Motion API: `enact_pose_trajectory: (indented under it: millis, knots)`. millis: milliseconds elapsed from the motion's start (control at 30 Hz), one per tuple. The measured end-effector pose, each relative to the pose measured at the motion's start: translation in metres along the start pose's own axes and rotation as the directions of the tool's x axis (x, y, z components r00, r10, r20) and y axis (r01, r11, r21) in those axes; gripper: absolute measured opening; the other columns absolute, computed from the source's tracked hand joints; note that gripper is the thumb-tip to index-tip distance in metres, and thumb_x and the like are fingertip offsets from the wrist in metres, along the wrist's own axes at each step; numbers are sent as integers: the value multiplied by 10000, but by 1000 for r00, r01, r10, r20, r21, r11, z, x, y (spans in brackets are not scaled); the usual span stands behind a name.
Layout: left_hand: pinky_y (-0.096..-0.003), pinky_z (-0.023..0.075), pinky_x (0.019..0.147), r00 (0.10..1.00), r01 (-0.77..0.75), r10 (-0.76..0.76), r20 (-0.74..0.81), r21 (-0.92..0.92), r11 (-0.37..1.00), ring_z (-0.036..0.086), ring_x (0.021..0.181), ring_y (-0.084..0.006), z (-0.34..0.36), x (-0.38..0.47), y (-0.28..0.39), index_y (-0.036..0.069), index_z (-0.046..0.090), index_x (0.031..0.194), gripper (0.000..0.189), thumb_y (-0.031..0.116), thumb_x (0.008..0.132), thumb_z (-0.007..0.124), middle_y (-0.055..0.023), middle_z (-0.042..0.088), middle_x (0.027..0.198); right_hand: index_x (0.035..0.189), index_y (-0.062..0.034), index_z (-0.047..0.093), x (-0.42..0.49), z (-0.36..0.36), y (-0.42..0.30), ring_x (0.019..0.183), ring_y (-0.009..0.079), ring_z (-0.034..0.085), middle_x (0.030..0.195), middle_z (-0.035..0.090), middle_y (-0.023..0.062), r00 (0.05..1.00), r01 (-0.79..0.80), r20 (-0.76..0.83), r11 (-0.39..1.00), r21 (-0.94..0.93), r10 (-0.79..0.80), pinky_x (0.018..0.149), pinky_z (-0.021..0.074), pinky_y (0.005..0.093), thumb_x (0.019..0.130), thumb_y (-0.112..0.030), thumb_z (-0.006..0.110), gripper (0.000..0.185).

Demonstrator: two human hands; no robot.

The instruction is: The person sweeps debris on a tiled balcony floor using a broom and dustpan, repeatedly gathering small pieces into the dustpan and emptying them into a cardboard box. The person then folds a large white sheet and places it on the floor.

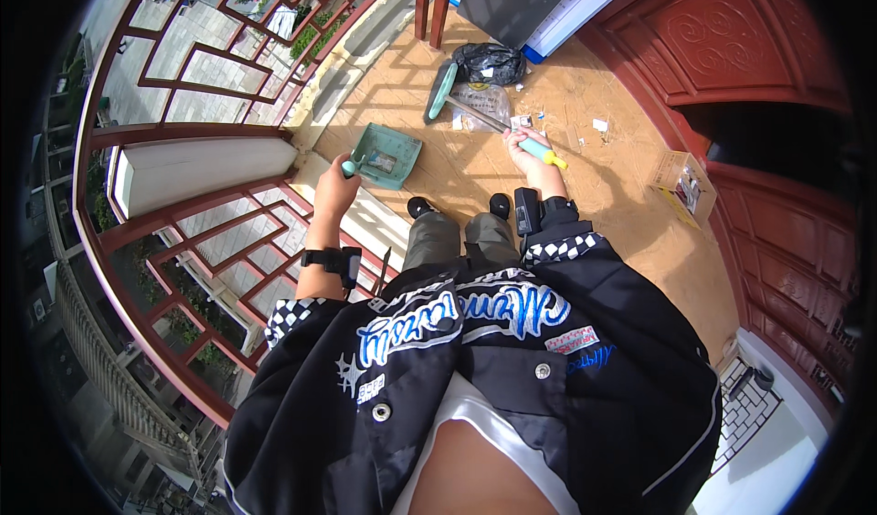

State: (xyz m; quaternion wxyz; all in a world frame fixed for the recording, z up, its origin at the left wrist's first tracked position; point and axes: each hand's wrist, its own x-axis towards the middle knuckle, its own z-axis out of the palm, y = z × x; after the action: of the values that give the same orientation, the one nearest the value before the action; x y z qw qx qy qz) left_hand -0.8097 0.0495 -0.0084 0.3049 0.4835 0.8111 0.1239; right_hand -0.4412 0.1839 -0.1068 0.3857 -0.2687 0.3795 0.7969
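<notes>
My left hand grips the end of a green plastic dustpan's handle. The dustpan is beyond that hand, with a small printed packet or scrap in its pan. In my right hand is the handle of a broom, its pale green grip ending in a yellow tip. The broom's green head has dark bristles and lies beside a clear plastic bag. Behind that bag is a crumpled black plastic bag. Whether the bristles touch either bag, I cannot tell.
Paper scraps and bits of litter lie on the tan floor. A cardboard box with things inside stands by the red carved panels on the right. A red lattice railing runs along the left. Boards lean ahead.
</notes>
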Motion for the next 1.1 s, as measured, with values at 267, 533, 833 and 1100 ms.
enact_pose_trajectory:
  millis: [267, 533, 833, 1100]
  knots:
    - [-425, 463, 817, 1000, -21, 21, 2, 9, 1000, 580, 960, -367, 42, -19, 41, 146, 550, 1180, 448, 178, 733, 553, -209, 626, 972, 964, 64, 369, -70, 0, -7, 626, 150, 503, 887, 462, 176, 993, 76, -51, 923, -377, -102, 521, 479, 209, 827, 2, 480, 187]
    - [-434, 471, 804, 993, -108, 104, 55, 80, 991, 589, 939, -362, 74, -16, 86, 152, 573, 1142, 414, 183, 729, 554, -200, 634, 944, 1053, 87, 331, -168, 32, -13, 619, 108, 494, 910, 473, 186, 995, 97, 27, 811, -577, -99, 507, 460, 170, 868, -22, 478, 261]
    - [-422, 477, 809, 976, -190, 170, 137, 150, 970, 604, 929, -336, 95, 19, 120, 170, 582, 1135, 410, 191, 727, 547, -169, 646, 959, 847, 12, 528, -226, 53, -5, 567, 102, 519, 687, 532, 58, 938, 259, 227, 95, -961, -262, 513, 434, 214, 851, -123, 513, 136]
    - [-428, 480, 787, 894, -406, 365, 259, 126, 905, 609, 888, -345, 76, 51, 134, 151, 606, 1094, 386, 185, 711, 568, -179, 646, 899, 921, -14, 584, -103, 40, -53, 633, 136, 545, 739, 575, 55, 877, 27, 179, -326, -945, -446, 551, 440, 263, 739, -80, 569, 194]
